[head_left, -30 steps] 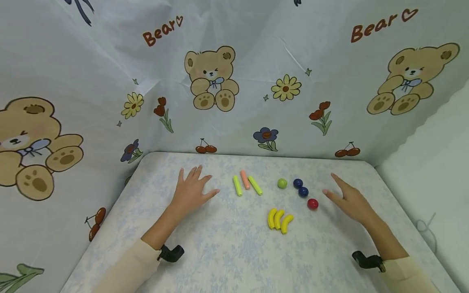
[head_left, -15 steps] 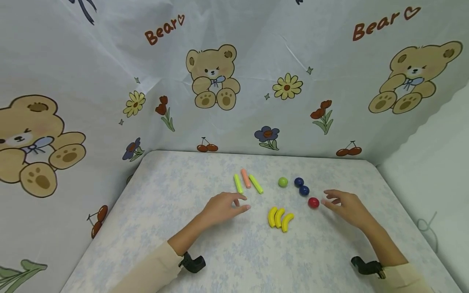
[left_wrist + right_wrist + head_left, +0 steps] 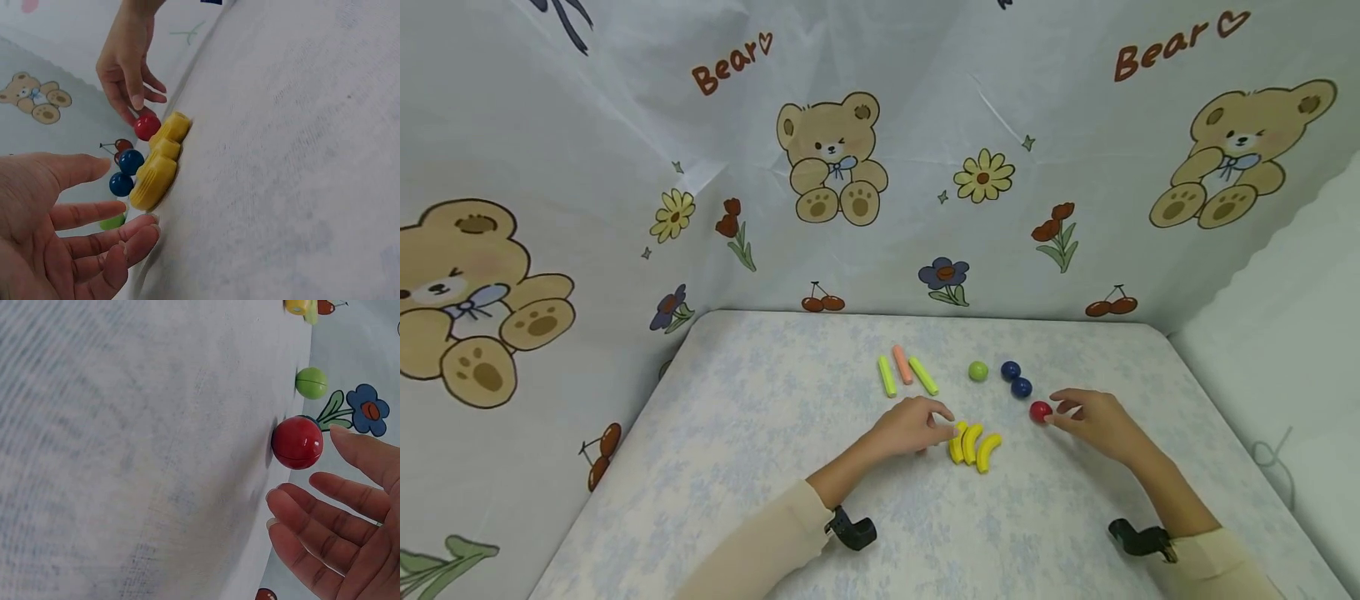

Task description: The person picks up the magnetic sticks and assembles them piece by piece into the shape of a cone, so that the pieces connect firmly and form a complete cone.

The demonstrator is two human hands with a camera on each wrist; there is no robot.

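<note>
Three small yellow toy bananas (image 3: 971, 444) lie side by side on the table. My left hand (image 3: 908, 427) is at their left end; in the left wrist view its thumb and fingers are spread apart, with no banana between them. A shiny red ball (image 3: 1040, 412) sits to the right, beside my right hand (image 3: 1097, 425). Seen from the right wrist, the thumb and loosely bent fingers (image 3: 325, 534) flank the red ball without gripping it. Two dark blue balls (image 3: 1021, 387) and a green ball (image 3: 977, 371) stand behind.
Behind the left hand lie two yellow-green sticks (image 3: 887, 377) and a coral stick (image 3: 902, 365). The pale patterned table (image 3: 775, 358) ends at a printed bear curtain (image 3: 880, 267). A thin cord (image 3: 1273, 467) hangs at the right.
My left hand has swept right and toward me, from the left of the sticks to the bananas. The right hand has drawn in its fingers and come closer to the red ball.
</note>
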